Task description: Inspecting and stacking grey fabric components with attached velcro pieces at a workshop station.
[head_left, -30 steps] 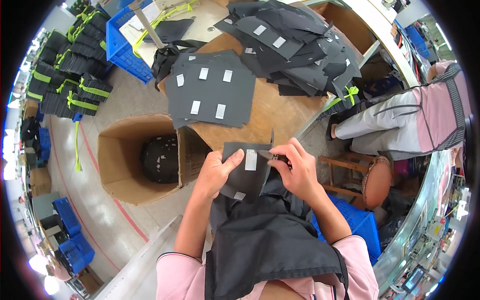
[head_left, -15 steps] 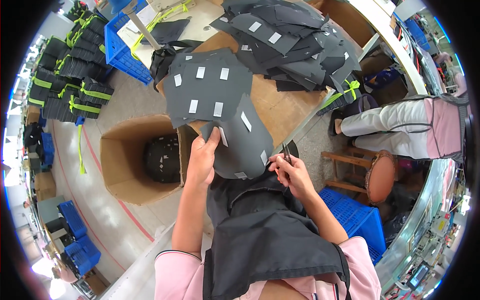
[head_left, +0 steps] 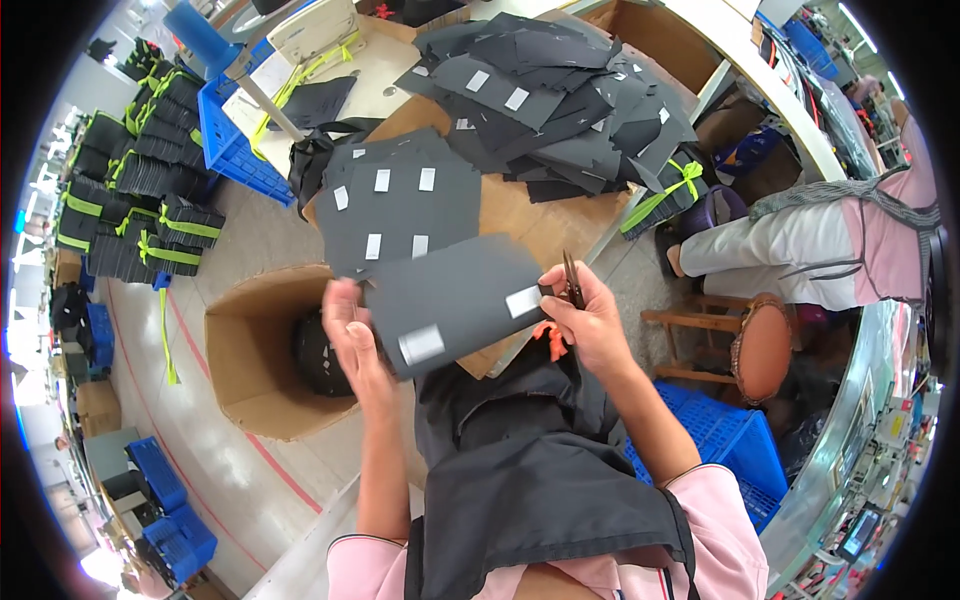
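A dark grey panel (head_left: pixel 465 295) with two white labels on its upper side is held up in front of my body. My right hand (head_left: pixel 592 322) pinches its right edge and also holds a pair of dark thread snips (head_left: pixel 573 280), blades pointing up. Beside the panel's left edge is my left hand (head_left: pixel 358 345), fingers stretched out and slightly blurred; I cannot tell if it touches the panel. Just beyond lies a stack of similar labelled panels (head_left: pixel 400 210). Something orange-red (head_left: pixel 550 340) shows below my right hand.
A large heap of dark panels (head_left: pixel 540 100) covers the brown board (head_left: pixel 520 205). An open cardboard box (head_left: pixel 250 350) with dark pieces inside stands left. A blue crate (head_left: pixel 690 430) and wooden stool (head_left: pixel 765 350) are at right. Another person (head_left: pixel 800 245) stands beyond the stool.
The panel, formerly curved downward and gripped by my left thumb, now lies flatter and nearer to me. My left hand has let go and moved left; my right hand has risen slightly.
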`<control>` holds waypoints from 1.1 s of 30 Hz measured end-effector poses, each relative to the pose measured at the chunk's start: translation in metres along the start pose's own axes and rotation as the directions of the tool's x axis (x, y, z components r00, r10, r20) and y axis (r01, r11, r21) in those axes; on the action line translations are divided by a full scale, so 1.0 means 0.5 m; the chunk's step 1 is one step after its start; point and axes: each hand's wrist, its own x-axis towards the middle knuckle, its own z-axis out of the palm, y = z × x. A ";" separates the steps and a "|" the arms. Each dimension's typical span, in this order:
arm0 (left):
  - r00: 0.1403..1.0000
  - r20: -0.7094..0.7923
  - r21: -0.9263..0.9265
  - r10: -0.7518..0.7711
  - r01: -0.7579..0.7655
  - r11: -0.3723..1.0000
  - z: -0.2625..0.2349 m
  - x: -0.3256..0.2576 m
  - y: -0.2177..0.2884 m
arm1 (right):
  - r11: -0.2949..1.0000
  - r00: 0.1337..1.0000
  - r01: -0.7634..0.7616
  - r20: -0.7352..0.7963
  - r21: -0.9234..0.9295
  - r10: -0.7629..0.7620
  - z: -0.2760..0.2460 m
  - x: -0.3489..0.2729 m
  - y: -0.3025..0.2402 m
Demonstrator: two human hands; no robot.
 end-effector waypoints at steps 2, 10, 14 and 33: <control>0.953 0.207 0.435 0.222 -0.293 0.852 0.021 0.036 0.085 | 0.985 0.999 0.006 0.039 -0.172 0.001 -0.008 -0.003 -0.038; 0.557 0.603 0.119 -0.571 0.645 0.755 0.110 -0.013 0.057 | 0.669 0.874 0.464 0.177 -0.581 -0.453 0.035 0.000 -0.045; 0.548 0.520 -0.017 -0.655 0.773 0.634 0.112 -0.015 0.070 | 0.499 0.836 0.361 0.036 -0.788 -0.548 0.032 -0.060 -0.054; 0.512 0.550 -0.062 -0.660 0.813 0.579 0.101 -0.026 0.064 | 0.305 0.718 0.579 0.295 -0.756 -0.631 0.028 -0.049 -0.037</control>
